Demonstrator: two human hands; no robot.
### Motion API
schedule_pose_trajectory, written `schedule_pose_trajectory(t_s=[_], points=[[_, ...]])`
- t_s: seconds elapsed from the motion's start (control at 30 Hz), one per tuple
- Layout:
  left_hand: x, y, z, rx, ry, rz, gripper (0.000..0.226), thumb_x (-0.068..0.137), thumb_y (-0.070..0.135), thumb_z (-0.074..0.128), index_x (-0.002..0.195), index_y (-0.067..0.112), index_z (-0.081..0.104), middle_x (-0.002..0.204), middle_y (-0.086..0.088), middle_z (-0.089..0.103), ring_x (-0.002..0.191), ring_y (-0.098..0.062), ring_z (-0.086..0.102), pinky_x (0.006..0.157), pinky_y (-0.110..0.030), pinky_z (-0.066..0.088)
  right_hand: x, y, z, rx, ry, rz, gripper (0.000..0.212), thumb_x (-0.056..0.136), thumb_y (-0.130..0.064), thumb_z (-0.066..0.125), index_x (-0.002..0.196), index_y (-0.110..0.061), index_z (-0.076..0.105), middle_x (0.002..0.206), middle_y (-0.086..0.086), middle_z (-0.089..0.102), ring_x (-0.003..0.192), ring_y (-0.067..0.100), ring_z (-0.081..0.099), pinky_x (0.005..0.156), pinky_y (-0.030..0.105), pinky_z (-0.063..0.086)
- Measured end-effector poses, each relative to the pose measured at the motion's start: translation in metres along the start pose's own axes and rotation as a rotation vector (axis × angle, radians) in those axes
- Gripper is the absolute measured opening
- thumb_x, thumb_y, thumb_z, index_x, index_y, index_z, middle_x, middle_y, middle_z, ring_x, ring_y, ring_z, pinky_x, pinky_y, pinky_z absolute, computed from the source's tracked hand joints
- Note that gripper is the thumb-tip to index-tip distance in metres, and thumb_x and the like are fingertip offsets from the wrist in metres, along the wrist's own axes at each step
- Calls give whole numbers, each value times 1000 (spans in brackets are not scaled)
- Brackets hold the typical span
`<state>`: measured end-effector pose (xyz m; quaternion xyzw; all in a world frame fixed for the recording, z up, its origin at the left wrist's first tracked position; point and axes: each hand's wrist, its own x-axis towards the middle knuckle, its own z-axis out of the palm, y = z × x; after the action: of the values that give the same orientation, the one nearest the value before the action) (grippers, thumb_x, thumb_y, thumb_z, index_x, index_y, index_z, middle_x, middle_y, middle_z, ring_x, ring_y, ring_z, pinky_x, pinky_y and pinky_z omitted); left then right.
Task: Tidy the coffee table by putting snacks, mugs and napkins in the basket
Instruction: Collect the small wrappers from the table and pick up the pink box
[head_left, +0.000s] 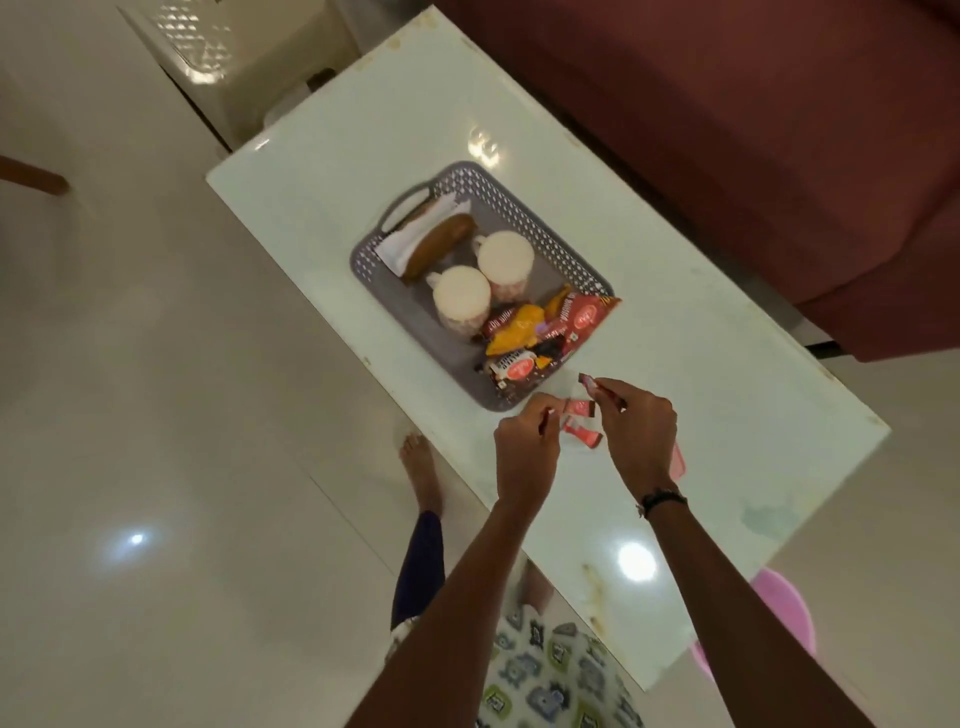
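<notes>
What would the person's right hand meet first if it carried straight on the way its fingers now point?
Probably the pile of red and yellow snack packets at the near end of the grey perforated plastic basket. The right hand, pinching a small red sachet, points up-left toward it, though height above the rim is unclear.

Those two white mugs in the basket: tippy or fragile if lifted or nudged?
The two white mugs look rigid, probably ceramic, so likely breakable and fairly heavy. They appear inverted on wide rims in the grey basket, so probably stable; close together, they may clink.
</notes>
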<state>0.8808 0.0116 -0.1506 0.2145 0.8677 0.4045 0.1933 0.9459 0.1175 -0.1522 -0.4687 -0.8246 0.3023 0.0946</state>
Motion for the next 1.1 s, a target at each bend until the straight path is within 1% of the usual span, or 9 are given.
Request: schedule_pose_trajectory(t_s=[0.13,0.27,0.37,0.43,0.57,0.67,0.83,1.0,1.1], points=[[-12,5,21,-76,-17,-8,20,94,18,49,94,5,65,81,-9,73,69,-22,68,59,-13,41,-13,27,-2,62,10,29,19,91,-28,59,100,-21,74,80,4,76,65,18,64,59,31,50],[-15,1,31,-210,-243,-52,53,86,45,53,121,5,51,115,-10,66,98,-17,64,88,-21,49,-15,39,1,-1,-89,-10,25,94,-30,52,104,-16,70,81,12,73,61,18,54,59,22,35],[-24,-8,29,-232,-249,-87,91,70,75,39,130,6,43,127,-7,58,108,-8,51,90,-19,40,-20,54,3,45,-153,55,34,95,-21,49,125,-7,57,109,20,69,97,32,63,79,31,46],[-30,-18,29,-220,-234,-117,103,64,83,25,131,7,42,131,-10,55,111,-5,44,93,-24,39,-24,71,5,61,-108,145,42,93,-11,51,134,-4,46,132,17,56,123,30,50,102,35,40],[-34,-32,30,-196,-263,-177,108,64,85,22,134,5,38,132,-14,55,114,-13,50,97,-30,42,-23,114,21,-124,-224,249,75,83,-11,65,144,1,23,151,21,27,138,37,26,113,45,29],[-31,-34,31,-189,-294,-190,103,68,81,26,138,5,35,135,-14,54,112,-8,47,97,-20,37,-20,131,32,-256,-267,195,90,74,-31,75,142,1,25,146,24,30,133,42,30,105,53,38],[-27,-36,37,-186,-325,-167,123,52,90,15,138,5,36,137,-15,52,125,-20,48,88,-1,23,-21,127,29,-269,-214,167,78,73,-32,72,138,-12,35,129,21,43,114,37,42,84,48,52],[-23,-31,36,-182,-331,-178,126,49,90,11,139,5,34,138,-14,50,123,-18,49,91,-4,28,-19,95,11,271,170,322,90,72,-26,77,145,-25,25,125,18,35,109,27,42,90,33,43],[-20,-27,34,-168,-347,-229,114,61,85,18,139,4,33,136,-4,50,121,-14,47,95,-14,35,-22,67,5,660,330,263,72,72,-20,79,131,-22,39,123,7,32,115,23,47,94,27,49]])
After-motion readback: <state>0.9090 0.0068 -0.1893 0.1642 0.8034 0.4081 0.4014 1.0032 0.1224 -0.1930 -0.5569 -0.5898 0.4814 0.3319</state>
